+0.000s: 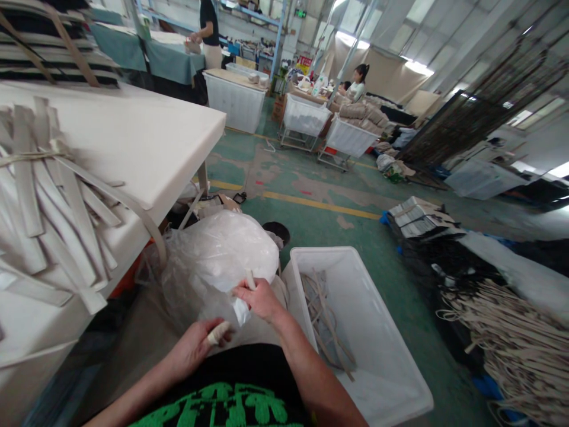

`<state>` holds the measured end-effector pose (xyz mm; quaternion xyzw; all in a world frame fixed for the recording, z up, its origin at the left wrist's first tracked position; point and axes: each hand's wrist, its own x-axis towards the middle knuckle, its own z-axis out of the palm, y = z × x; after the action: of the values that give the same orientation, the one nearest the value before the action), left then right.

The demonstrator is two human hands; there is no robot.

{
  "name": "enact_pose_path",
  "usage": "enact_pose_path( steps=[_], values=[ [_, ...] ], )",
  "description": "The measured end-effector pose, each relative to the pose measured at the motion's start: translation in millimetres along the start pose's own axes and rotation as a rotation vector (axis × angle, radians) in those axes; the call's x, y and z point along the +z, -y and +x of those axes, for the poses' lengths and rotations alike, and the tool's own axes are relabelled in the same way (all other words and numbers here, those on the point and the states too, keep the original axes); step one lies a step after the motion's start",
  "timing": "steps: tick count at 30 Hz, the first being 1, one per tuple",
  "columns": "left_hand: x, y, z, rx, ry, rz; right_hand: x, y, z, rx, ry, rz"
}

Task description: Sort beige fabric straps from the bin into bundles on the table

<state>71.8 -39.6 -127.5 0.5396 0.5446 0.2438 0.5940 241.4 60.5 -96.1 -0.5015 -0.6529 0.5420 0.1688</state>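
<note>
My right hand [262, 301] is closed on a small white scrap [241, 311], paper or cloth, which hangs below its fingers. A pale beige tip [251, 280] sticks up from the same hand; whether it is a wrapped thumb or a strip end is unclear. Lower and to the left, my left hand [198, 347] has its fingers curled in, with a cream wrapping [217, 333] that looks like tape around the thumb. Anything inside that hand is hidden. Both hands are above my lap, just in front of a clear plastic bag [235, 240] of white material.
A white bin [377, 332] with several beige strips [326, 314] stands at my right. On the left, a white table [178, 127] bears a tied bundle of flat strips [57, 207]. More strips [520, 338] lie at far right. Carts [306, 115] and co-workers are farther back.
</note>
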Motion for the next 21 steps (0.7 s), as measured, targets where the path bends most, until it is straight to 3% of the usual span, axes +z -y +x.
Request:
enact_pose_path(
  steps=[4,10,13,21],
  values=[
    [-3.9,-7.8,12.6,-0.12,-0.065,-0.417,6.3,1.4,-4.9,-0.072,0.031,0.119],
    [7.7,-29.2,14.5,-0.393,-0.087,-0.903,15.2,0.8,-5.4,-0.125,-0.033,0.106],
    [10.3,-29.1,14.3,-0.436,-0.096,-0.913,15.6,1.5,-6.2,-0.138,-0.038,0.072],
    [4.5,-25.3,11.5,-0.32,-0.013,-0.699,18.2,11.0,-12.2,-0.167,-0.098,-0.236]
  ],
)
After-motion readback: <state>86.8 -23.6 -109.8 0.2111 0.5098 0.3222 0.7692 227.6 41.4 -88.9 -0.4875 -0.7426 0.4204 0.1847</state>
